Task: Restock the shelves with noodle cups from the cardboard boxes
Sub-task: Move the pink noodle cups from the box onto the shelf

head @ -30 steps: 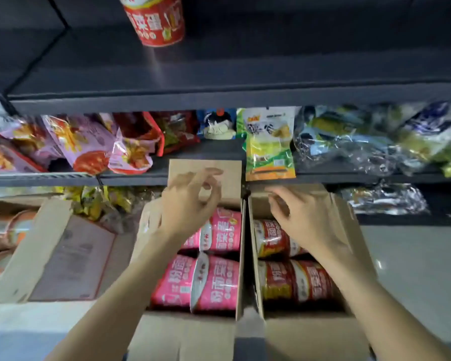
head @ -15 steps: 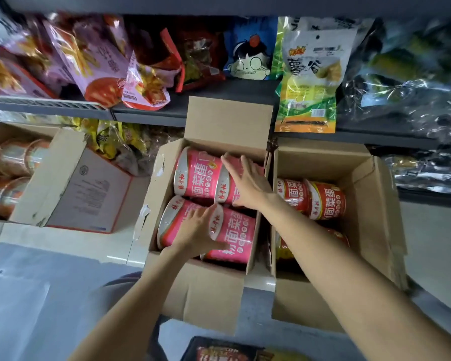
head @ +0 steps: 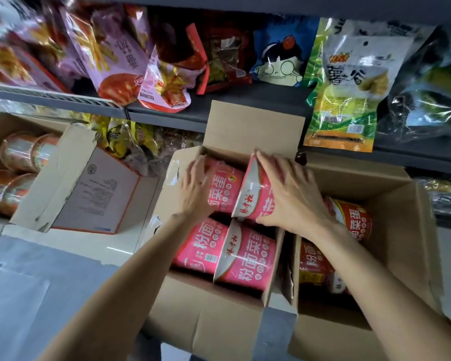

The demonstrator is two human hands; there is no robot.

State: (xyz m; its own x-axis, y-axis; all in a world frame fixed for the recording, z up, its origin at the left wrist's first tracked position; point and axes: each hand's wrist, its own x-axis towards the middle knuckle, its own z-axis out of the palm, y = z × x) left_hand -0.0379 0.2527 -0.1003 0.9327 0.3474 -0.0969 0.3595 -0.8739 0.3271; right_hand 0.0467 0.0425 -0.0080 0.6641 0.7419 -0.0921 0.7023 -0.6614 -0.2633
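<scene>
An open cardboard box [head: 208,319] in the middle holds pink noodle cups lying on their sides. My left hand [head: 197,188] grips the far left pink cup [head: 223,191], fingers curled over its end. My right hand [head: 289,194] grips the far right pink cup [head: 253,199] beside it, thumb under its rim. Two more pink cups [head: 232,254] lie in the near row. A second box [head: 406,256] to the right holds red noodle cups [head: 357,220], partly hidden by my right forearm.
A third open box [head: 71,183] on the left holds orange cups [head: 24,152]. Dark shelves [head: 245,100] behind the boxes carry snack bags, among them a green pouch [head: 346,100] hanging over the edge. Pale floor lies at the lower left.
My left hand has shifted from a near-row pink cup to the far left cup. My right hand has closed round the far right pink cup. The camera has moved closer to the boxes.
</scene>
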